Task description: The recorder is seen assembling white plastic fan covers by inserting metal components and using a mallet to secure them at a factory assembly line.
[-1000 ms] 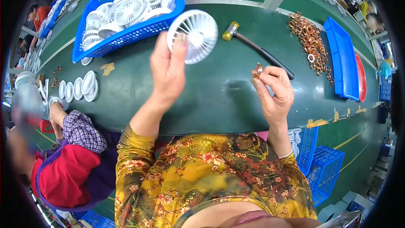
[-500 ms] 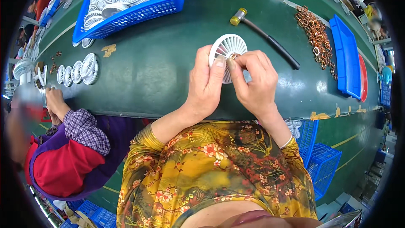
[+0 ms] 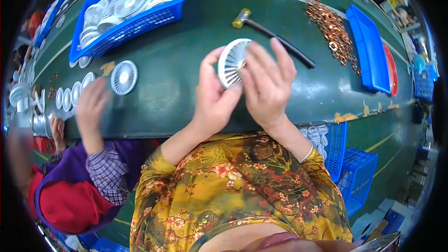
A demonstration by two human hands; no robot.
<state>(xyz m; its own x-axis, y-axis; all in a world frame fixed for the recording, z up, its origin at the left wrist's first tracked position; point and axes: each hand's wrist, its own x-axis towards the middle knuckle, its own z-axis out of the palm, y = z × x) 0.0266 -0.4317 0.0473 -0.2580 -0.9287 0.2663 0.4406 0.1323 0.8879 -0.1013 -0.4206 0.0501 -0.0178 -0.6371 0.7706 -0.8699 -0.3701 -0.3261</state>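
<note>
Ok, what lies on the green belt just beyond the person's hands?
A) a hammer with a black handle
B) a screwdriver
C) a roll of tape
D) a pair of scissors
A: a hammer with a brass-coloured head and black handle lies on the green belt beyond the hands, which hold a white fan grille.

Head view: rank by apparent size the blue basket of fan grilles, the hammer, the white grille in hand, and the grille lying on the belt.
1. blue basket, clearly largest.
2. hammer, longest after it, though thin.
3. held white grille, in both hands.
4. loose grille, looks slightly smaller; the held one sits nearer the camera, so that gap is unsure.
</note>
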